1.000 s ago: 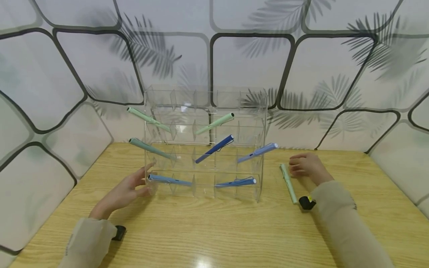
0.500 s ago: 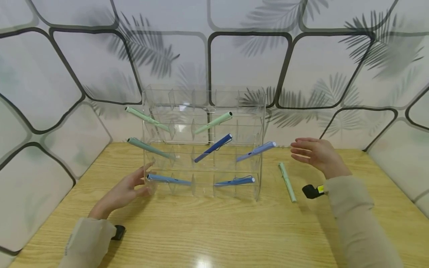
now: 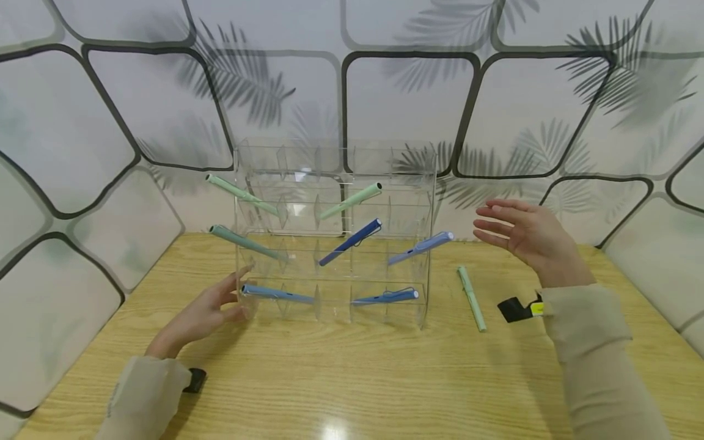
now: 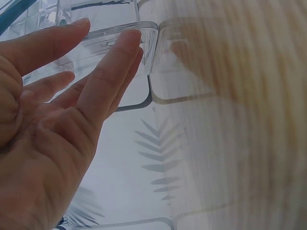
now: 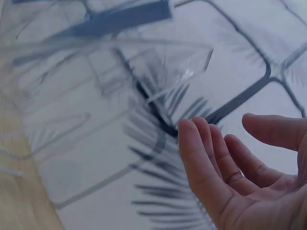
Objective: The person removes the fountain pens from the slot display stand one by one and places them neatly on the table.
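Note:
A transparent, tiered rack (image 3: 335, 278) stands on the table with several pens slanting in its compartments. Light green pens (image 3: 352, 201) lie in the upper tier, a dark blue pen (image 3: 350, 242) and a periwinkle pen (image 3: 421, 248) in the middle one, and blue pens (image 3: 386, 297) in the lowest. At the rack's lower left side is my left hand (image 3: 206, 311), its fingers nearly straight by the clear edge; whether they touch it I cannot tell. My right hand (image 3: 530, 235) hovers right of the rack, fingers loosely extended, holding nothing. Below it a light green pen (image 3: 472, 299) lies on the table.
The wooden table (image 3: 352, 379) ends at a pale wall covering (image 3: 407, 116) with dark outlines and leaf prints. A black wrist device (image 3: 517, 309) shows at the right cuff, another black device (image 3: 195, 380) at the left.
My right hand has risen away from beside the loose green pen, backward and slightly right, and its fingers have spread. The left hand, the rack and the pens have stayed in place.

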Tool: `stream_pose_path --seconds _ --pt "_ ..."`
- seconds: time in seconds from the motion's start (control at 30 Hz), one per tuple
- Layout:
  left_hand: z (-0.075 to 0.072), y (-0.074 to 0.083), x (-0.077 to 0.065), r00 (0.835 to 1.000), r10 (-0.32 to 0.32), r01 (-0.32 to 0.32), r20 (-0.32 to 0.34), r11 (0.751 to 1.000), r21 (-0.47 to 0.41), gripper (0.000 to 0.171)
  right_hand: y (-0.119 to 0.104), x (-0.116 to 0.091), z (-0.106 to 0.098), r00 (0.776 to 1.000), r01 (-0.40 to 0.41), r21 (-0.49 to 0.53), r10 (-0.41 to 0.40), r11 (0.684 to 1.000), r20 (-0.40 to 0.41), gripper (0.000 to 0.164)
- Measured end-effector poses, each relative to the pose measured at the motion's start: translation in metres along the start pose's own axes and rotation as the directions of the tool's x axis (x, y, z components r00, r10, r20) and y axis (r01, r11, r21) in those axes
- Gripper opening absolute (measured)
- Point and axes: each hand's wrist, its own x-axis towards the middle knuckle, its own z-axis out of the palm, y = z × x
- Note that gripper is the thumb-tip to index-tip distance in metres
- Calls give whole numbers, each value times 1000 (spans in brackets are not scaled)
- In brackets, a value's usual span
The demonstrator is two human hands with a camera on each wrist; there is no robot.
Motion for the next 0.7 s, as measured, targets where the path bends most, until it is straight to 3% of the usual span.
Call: stream_pose_path --seconds 0.4,0.7 --pt "0 1 -1 1000 -15 15 6 1000 -10 78 -5 1 47 987 53 91 -66 994 145 25" --pt "-1 1 -1 1000 6 -6 2 1000 2 76 3 8 83 991 60 73 -69 995 117 18"
